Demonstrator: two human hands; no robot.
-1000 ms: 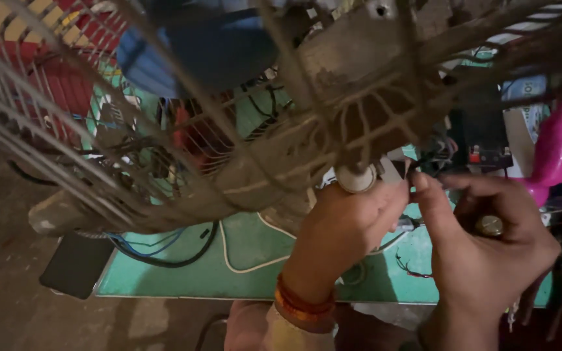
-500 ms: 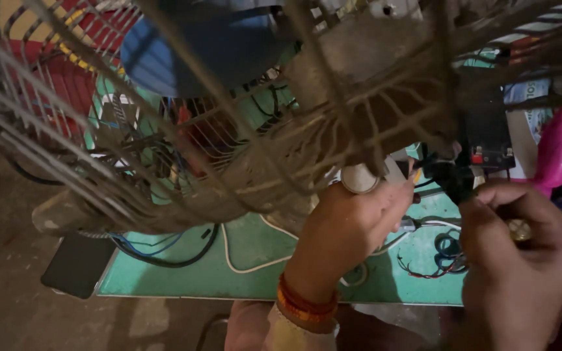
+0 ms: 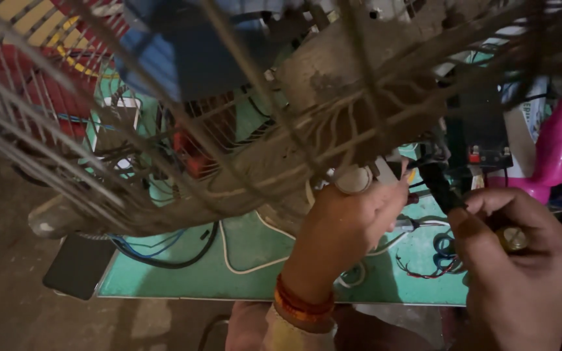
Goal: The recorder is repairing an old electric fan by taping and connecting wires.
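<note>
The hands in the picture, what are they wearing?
The left hand is bare, with a stack of red and orange bangles around the wrist and a pale yellowish sleeve edge just below them. The right hand is bare too, with no ring, bangle or sleeve in view.

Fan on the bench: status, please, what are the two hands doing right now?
Left hand gripping the dusty fan by its white knob. Right hand shut on a dark tool. Wire cage blocks much of the view.

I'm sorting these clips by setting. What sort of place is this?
Probably a small electrical repair bench: a dusty fan cage lies over a green table strewn with loose wires, and the right hand holds a dark tool.
</note>
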